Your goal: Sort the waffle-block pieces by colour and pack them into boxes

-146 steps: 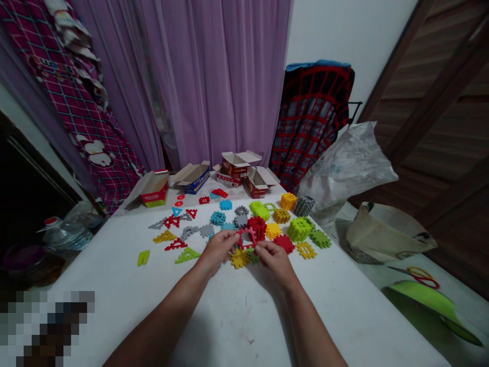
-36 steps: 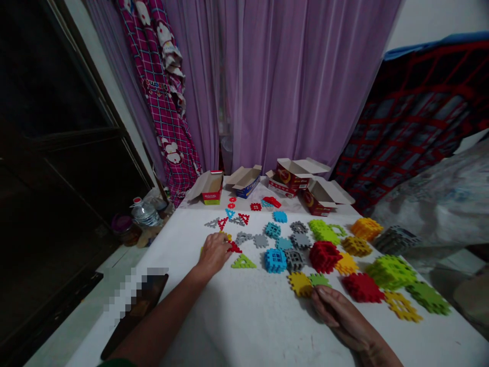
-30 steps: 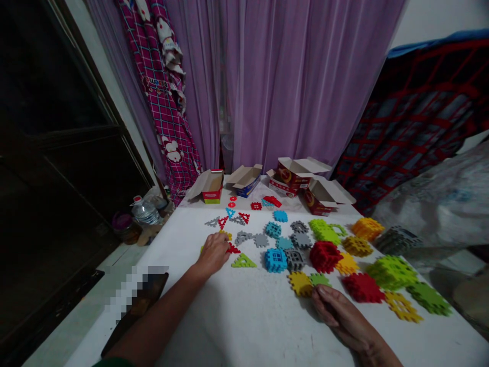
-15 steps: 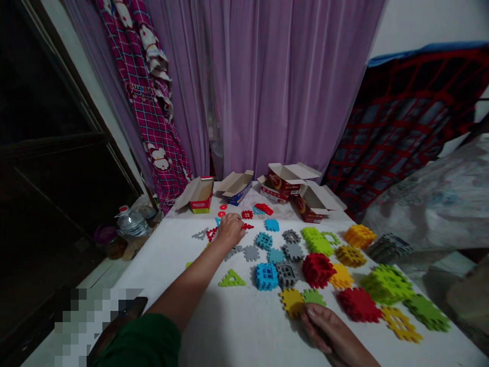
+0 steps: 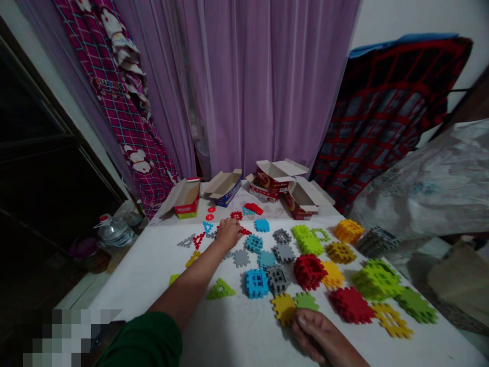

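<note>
My left hand [image 5: 228,233] reaches across the white table, fingers curled down on a red toothed building piece [image 5: 245,231] that shows at the fingertips; its full shape is hidden. Grey and red triangular pieces [image 5: 199,240] lie left of this hand, and a grey square piece [image 5: 241,258] lies on its near side. Close to me, my right hand [image 5: 315,334] pinches the edge of a yellow square toothed piece [image 5: 283,309] between thumb and fingers. Just behind it is a light green square piece [image 5: 306,301]. A green triangle [image 5: 221,289] rests between my arms.
Stacks of red [image 5: 351,305], lime [image 5: 376,279] and yellow [image 5: 348,231] pieces stand on the right. Blue window pieces [image 5: 256,283] sit mid-table. Open cardboard boxes [image 5: 187,201] line the back edge, before purple curtains. A water bottle [image 5: 114,232] stands left, beyond the table.
My left hand has shifted slightly right and nearer, the red piece moving with it. The right hand stays at the yellow piece. The view has turned a little to the right.
</note>
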